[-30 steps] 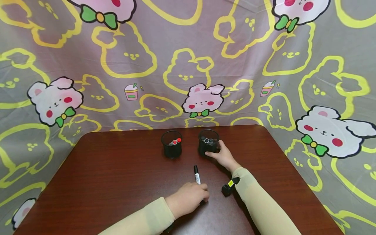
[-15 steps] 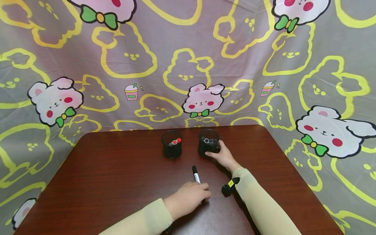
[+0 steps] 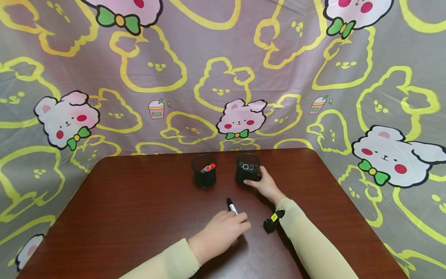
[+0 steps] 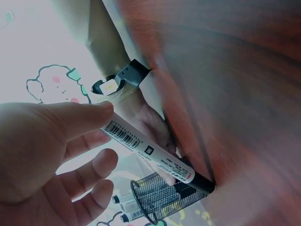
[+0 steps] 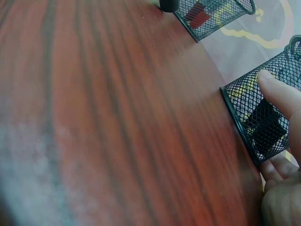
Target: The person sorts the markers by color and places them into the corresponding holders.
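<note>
My left hand (image 3: 223, 232) pinches a marker (image 3: 231, 206) with a white barrel and a black cap, above the front middle of the table. In the left wrist view, the thumb lies against the barrel of the marker (image 4: 146, 148), whose cap points away from the palm. Farther back, my right hand (image 3: 266, 186) grips a black mesh pen cup (image 3: 242, 179) from its right side, thumb in front. Several black-capped markers (image 3: 245, 167) stand inside that cup. The right wrist view shows the cup (image 5: 242, 101) upright on the table.
To the left of the held cup stands a second black mesh pen cup (image 3: 204, 179) with red-ended markers (image 3: 210, 167) in it. The brown wooden table (image 3: 139, 201) ends at a patterned cloth (image 3: 188, 97) behind. A black wrist camera (image 3: 270, 224) hangs at my right wrist.
My left hand has risen slightly off the table with the marker, and the cap has swung a little to the left. The right hand and both cups have stayed put.
</note>
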Motion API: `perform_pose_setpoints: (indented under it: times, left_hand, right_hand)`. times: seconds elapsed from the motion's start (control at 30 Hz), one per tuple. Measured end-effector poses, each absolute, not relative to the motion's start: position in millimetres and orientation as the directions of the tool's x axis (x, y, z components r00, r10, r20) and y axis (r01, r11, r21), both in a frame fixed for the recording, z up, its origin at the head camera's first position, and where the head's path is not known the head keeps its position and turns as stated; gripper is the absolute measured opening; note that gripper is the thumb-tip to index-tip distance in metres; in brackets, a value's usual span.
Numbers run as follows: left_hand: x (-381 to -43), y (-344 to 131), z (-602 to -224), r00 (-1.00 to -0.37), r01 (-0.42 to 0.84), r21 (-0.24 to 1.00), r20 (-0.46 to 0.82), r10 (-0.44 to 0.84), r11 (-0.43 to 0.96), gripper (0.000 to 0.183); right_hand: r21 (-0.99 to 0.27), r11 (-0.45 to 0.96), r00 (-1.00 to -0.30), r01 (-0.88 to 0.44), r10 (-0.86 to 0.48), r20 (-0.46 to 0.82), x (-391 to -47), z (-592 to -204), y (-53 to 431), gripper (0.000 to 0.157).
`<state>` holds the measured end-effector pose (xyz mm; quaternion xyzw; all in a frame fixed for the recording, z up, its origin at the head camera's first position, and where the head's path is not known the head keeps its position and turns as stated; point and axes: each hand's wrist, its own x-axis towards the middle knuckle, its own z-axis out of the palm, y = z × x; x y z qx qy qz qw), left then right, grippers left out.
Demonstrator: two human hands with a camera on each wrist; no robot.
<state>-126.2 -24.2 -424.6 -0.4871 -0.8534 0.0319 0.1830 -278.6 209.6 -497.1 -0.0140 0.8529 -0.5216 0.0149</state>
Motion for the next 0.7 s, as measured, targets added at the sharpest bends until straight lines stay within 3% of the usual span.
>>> perform_pose_setpoints:
  times: [0.33,0.7]
  left_hand:
    - [-130.1,-32.6,-414.3,-0.449,0.796,-0.231,0.396,0.801,0.560,0.029]
    - [-137.2,-42.4,-402.0,-0.540,0.772,-0.118,0.395,0.743,0.624,0.018]
  right_hand:
    - [-0.888,0.459,-0.999,-0.021,-0.037,0.004,-279.6,-498.5,210.2,0.079]
    - [-0.888,0.461,-0.999,-0.008,-0.034,-0.008,-279.9,-498.0,210.0,0.079]
